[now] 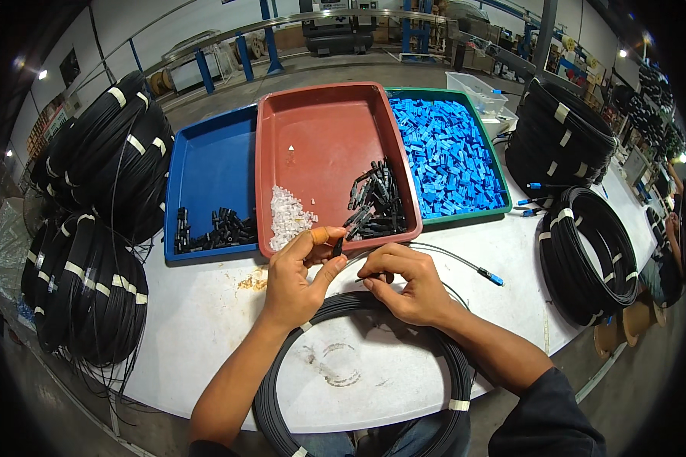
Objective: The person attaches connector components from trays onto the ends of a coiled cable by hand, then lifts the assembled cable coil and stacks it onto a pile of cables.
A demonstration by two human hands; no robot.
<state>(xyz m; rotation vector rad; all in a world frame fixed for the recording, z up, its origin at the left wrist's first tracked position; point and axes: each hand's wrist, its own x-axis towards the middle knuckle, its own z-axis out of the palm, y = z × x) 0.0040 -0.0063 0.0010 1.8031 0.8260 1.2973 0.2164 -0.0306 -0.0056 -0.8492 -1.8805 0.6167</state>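
Observation:
My left hand [301,276] pinches a small black connector part [338,246] between thumb and forefinger, just in front of the red tray [312,114]. Close to its right, my right hand [408,283] grips the thin end of a black cable [370,276] pointed toward that part. Both hands hover over a large black cable coil [442,358] lying on the white table [206,320]. The red tray holds small white pieces [288,213] and black connector parts [375,204].
A blue tray [206,164] with a few black parts sits left; a green tray [503,202] full of blue pieces sits right. A cable end with a blue connector [494,278] lies on the table. Bundled black coils stack at left [103,175] and right [583,244].

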